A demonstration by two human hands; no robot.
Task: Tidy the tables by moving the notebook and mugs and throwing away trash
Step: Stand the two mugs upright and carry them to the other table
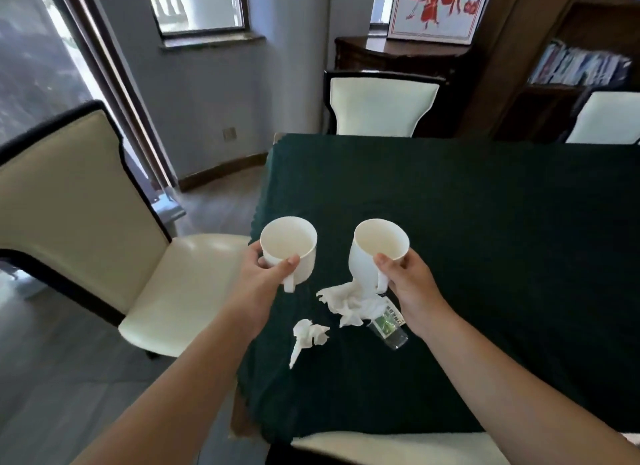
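Note:
Two white mugs are held up above the near left part of the table with the dark green cloth (485,222). My left hand (266,277) grips the left mug (289,248) by its handle. My right hand (408,281) holds the right mug (379,253) by its handle, tilted a little. Both mugs look empty. Under them on the cloth lie a large crumpled white tissue (349,303), a smaller crumpled tissue (308,336), and a clear plastic bottle (389,327) with a green label, lying on its side and partly under the large tissue. No notebook is in view.
A cream chair (104,204) stands at the table's left side. Two more cream chairs (379,106) stand at the far edge, and another chair's seat (381,447) is just below me. A dark cabinet and bookshelf (571,66) line the back right wall.

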